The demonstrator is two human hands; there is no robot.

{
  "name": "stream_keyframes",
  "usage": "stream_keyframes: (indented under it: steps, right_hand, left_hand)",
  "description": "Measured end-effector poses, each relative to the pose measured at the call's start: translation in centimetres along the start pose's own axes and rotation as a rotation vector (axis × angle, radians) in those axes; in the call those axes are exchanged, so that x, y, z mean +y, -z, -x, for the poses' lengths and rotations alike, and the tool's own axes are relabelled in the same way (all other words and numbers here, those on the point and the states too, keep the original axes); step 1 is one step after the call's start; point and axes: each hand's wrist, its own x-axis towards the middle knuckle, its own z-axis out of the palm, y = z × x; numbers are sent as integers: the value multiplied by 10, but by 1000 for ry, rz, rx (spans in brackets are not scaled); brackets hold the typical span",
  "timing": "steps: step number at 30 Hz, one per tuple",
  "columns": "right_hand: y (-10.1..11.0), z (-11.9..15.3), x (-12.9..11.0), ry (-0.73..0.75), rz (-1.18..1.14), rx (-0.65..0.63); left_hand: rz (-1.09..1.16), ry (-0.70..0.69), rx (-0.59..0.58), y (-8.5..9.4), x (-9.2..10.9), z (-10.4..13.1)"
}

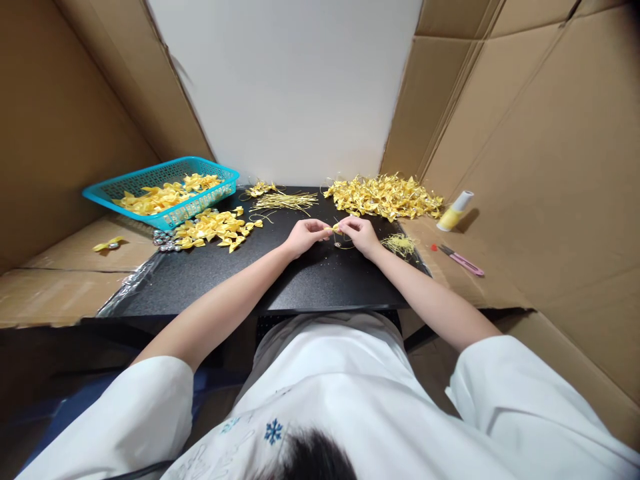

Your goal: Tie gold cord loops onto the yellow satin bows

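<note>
Over the black tabletop [310, 287], my left hand [304, 237] and my right hand [363, 236] meet with fingertips pinched. Between them is a small yellow ribbon bow [337, 229], gripped from both sides. A thin cord trails below it, and a small silvery bead or bell [338, 245] shows just under the fingers; whether it is fastened to the bow I cannot tell. Beyond my hands lies a bundle of cut yellow cords [284, 201]. Nearest my right wrist is a heap of short yellow cord scraps [399, 245].
A turquoise basket [200, 205] of yellow bows stands at the left. Before it are loose bows [215, 228] and silvery bells [167, 241]. At the back right is a large pile of bows [385, 197], then a thread cone [454, 211] and pink-handled snips [461, 260]. Cardboard walls flank the table.
</note>
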Motion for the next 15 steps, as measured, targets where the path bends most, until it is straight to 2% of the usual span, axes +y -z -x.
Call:
stream_keyframes:
  steps: [7, 15]
  right_hand:
    - [0, 1, -2, 32, 63, -22]
    - [-2, 4, -6, -22, 103, -78]
  left_hand:
    - [13, -19, 24, -2, 2, 1]
    - [-8, -59, 42, -2, 0, 0]
